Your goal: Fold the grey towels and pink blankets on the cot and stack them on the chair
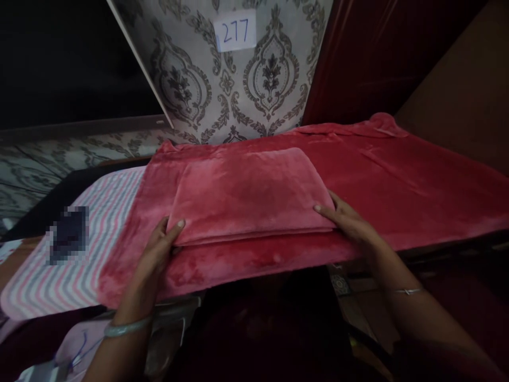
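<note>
A folded pink-red plush cloth (pixel 250 191) lies flat in front of me in several layers, its folded edges facing my body. My left hand (pixel 162 241) grips its near left corner, thumb on top and fingers out of sight below. At the near right corner my right hand (pixel 350 218) pinches the cloth in the same way, thumb above and fingers at the side and underneath. Beneath the folded cloth a larger red plush blanket (pixel 397 185) is spread over the table. Whether the folded cloth is lifted off the blanket, I cannot tell.
To the left a striped pink, grey and white mat (pixel 115 207) bears a dark pixelated object (pixel 69 235). A dark screen (pixel 75 63) stands behind it. Patterned wallpaper (pixel 222 79) carries a paper marked 277 (pixel 235 31). A dark red panel (pixel 369 58) rises at the back right.
</note>
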